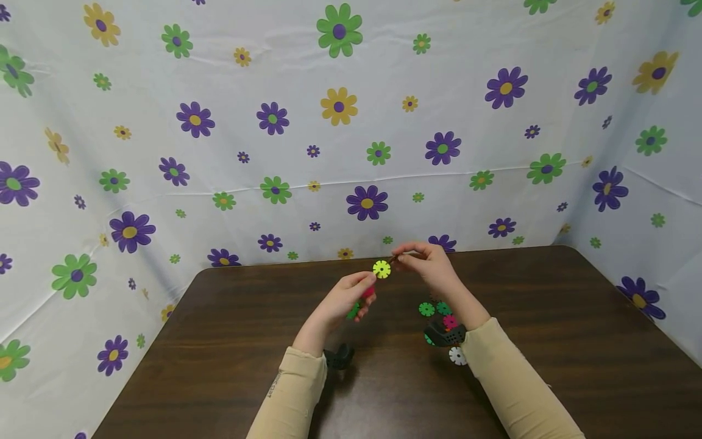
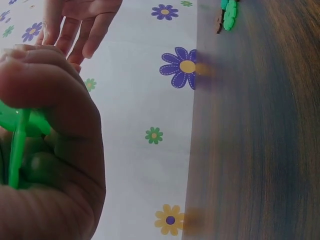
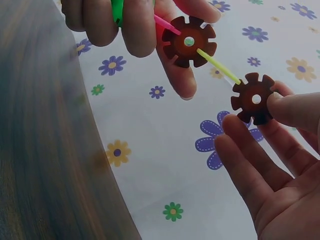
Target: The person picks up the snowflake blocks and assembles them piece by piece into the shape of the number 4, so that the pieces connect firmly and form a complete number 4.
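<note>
Flowered cloth (image 1: 298,79) behind, left hand (image 1: 344,297) grips linked discs (image 1: 378,264), right hand (image 1: 429,268) pinches a brown disc (image 3: 246,95)

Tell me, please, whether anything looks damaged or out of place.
Nothing stands out: the raised yellow disc and brown discs show no obvious damage, nor do the loose discs on the table, though some are partly hidden.

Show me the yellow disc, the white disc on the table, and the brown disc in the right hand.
Yellow disc (image 1: 377,268): head view, face beside the hole.
White disc (image 1: 454,356): head view, face beside the hole.
Brown disc (image 3: 246,100): right wrist view, face beside the hole.
</note>
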Demonstrator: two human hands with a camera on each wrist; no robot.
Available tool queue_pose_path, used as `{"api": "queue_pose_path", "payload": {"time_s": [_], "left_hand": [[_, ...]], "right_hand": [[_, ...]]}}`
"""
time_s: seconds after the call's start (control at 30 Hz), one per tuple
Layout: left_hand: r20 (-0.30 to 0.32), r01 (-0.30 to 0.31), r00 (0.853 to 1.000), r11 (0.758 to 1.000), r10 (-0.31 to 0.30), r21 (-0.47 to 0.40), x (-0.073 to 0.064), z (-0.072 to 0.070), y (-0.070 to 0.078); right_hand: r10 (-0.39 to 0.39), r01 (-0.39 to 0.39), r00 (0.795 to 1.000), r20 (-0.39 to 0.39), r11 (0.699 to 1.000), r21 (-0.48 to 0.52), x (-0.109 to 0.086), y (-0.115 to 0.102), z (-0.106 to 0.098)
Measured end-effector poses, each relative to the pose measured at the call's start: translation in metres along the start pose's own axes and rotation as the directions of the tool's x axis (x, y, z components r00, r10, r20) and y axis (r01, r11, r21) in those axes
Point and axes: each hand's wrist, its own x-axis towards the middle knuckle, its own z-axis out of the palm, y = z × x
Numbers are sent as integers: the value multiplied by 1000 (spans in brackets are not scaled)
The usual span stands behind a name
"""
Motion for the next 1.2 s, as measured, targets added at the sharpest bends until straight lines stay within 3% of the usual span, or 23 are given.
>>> {"api": "queue_pose_path", "payload": {"time_s": [0.4, 0.73, 1.2], "left_hand": [[9, -16, 1000, 1000, 16, 18, 3, 1, -1], [41, -34, 999, 999, 35, -27, 1, 1, -2], [64, 1, 998, 1000, 0, -11, 3, 0, -4]], "right_hand": [[-41, 41, 999, 28, 999, -10, -1, 1, 1], [-67, 69, 997, 44, 996, -57, -3, 3, 0], [-12, 12, 997, 81, 1000, 1, -2, 6, -3]]}}
